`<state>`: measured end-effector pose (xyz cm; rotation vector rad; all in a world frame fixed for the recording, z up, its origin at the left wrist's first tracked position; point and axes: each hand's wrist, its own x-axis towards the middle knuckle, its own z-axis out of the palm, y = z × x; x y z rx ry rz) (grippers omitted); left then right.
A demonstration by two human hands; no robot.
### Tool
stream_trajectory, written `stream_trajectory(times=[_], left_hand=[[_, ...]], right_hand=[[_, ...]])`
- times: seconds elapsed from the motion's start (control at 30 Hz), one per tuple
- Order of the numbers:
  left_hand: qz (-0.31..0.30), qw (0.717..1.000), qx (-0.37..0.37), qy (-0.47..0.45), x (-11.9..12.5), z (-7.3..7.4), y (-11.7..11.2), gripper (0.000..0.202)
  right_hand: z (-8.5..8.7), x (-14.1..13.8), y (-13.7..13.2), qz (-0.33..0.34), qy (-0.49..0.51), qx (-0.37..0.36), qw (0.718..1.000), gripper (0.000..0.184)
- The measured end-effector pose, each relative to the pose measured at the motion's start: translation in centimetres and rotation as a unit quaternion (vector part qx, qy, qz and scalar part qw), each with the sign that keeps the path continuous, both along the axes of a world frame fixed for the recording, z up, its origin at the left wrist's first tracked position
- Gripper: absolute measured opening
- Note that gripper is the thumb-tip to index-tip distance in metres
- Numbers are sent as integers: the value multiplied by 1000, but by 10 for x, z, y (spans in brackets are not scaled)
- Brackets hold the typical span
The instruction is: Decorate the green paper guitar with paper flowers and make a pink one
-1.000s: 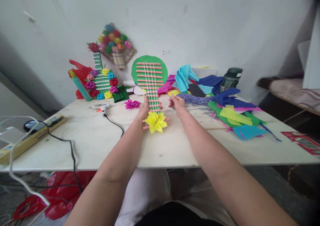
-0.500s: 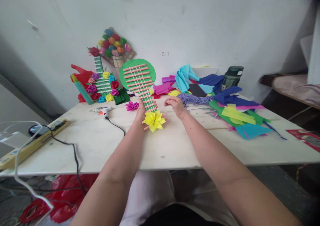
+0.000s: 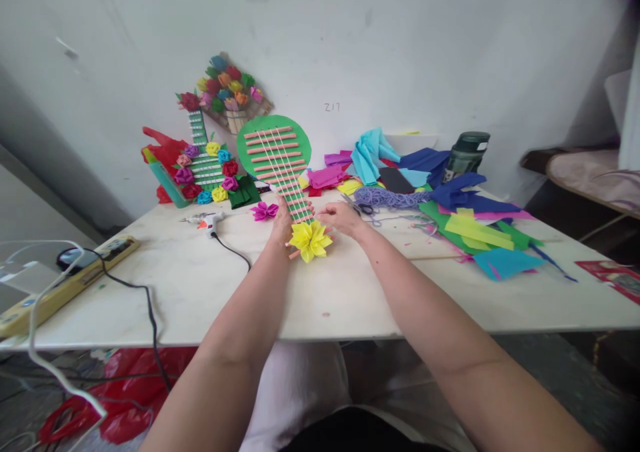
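Note:
A green paper racket-shaped craft (image 3: 274, 147) with pink sticks and white strings stands tilted to the left over the white table (image 3: 210, 292). A yellow paper flower (image 3: 310, 240) is fixed at its lower end. My left hand (image 3: 281, 225) grips the craft's handle from the left. My right hand (image 3: 339, 219) touches the handle from the right, just above the yellow flower, fingers curled. A magenta paper flower (image 3: 265, 210) lies on the table just left of my left hand.
A glue gun (image 3: 206, 222) with a black cord lies to the left. Finished flower crafts (image 3: 207, 165) lean on the wall. Coloured paper scraps (image 3: 470, 222), purple yarn (image 3: 387, 197) and a dark green bottle (image 3: 465, 153) fill the right. A yellow power strip (image 3: 60, 285) sits far left.
The craft tilted from upright to leaning left. My right hand moved from open air back in against the handle beside the yellow flower.

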<state>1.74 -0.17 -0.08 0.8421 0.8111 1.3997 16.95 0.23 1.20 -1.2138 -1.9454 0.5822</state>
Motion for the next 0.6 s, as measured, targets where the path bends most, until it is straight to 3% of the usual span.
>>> stream_trajectory(times=[0.3, 0.6], left_hand=[[43, 999, -3, -8, 6, 6, -3, 58], [55, 998, -12, 0, 3, 7, -1, 56]], right_hand=[[1, -8, -4, 3, -61, -42, 997, 15], [15, -14, -20, -32, -143, 61, 987, 16]])
